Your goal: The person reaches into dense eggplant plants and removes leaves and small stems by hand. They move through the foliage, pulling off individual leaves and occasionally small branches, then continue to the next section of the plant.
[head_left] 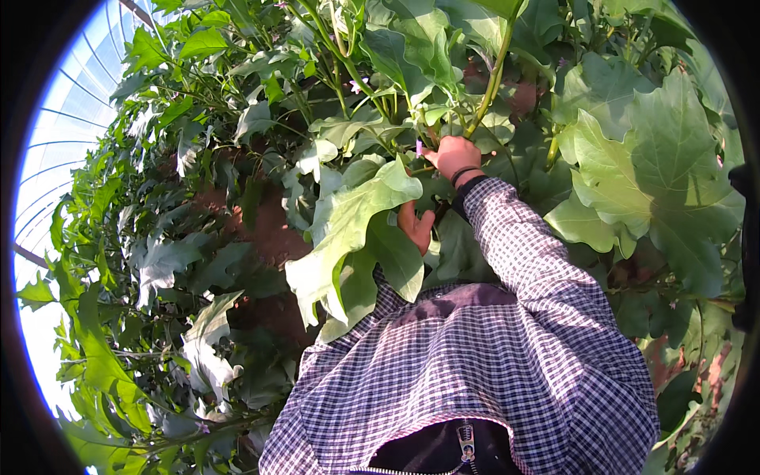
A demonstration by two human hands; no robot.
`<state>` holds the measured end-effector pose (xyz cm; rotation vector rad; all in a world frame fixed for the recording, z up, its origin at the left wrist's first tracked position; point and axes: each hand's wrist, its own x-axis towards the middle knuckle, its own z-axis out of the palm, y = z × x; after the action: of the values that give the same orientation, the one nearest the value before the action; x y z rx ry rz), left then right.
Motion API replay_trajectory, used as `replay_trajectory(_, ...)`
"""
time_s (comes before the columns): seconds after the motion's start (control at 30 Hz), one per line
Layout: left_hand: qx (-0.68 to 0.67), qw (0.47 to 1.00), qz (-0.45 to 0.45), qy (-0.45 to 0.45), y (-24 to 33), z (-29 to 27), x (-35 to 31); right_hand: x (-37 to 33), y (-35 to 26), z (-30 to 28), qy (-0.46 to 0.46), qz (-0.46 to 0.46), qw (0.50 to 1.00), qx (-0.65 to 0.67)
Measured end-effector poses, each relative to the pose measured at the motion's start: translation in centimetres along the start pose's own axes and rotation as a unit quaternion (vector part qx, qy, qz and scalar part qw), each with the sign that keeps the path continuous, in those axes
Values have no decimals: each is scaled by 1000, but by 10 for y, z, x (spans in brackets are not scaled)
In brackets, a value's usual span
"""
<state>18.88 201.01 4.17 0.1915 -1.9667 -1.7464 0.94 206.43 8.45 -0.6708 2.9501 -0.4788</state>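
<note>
Broad lobed leaves, purple star-shaped flowers (359, 85) and thick green stems mark these as eggplant plants. My right hand (457, 157) is closed at the base of a stem (489, 93), with a dark band at its wrist. What its fingers grip is hidden among the foliage. A small purple piece (419, 147) shows just left of its fingertips; I cannot tell what it is. Lower and to the left, my left hand (416, 227) is partly covered by a large pale-green leaf (348, 218). Its thumb stands apart from the fingers, and nothing shows in it.
Dense eggplant foliage (150, 261) fills the left side, with reddish soil (265, 222) between the rows. Large leaves (633, 174) crowd close on the right. A curved translucent greenhouse wall with thin ribs (67, 134) rises at the far left.
</note>
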Motion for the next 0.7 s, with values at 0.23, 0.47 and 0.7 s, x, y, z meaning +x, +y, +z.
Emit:
replay_trajectory(0.23,35,995,88,8,-8,-5,19,-9,27,11,112,-65,991,-38)
replay_trajectory(0.47,-42,988,146,8,-9,-7,30,-30,58,15,37,-44,998,-16)
replay_trajectory(0.7,-6,990,141,24,-17,-5,19,-27,60,29,177,17,960,215)
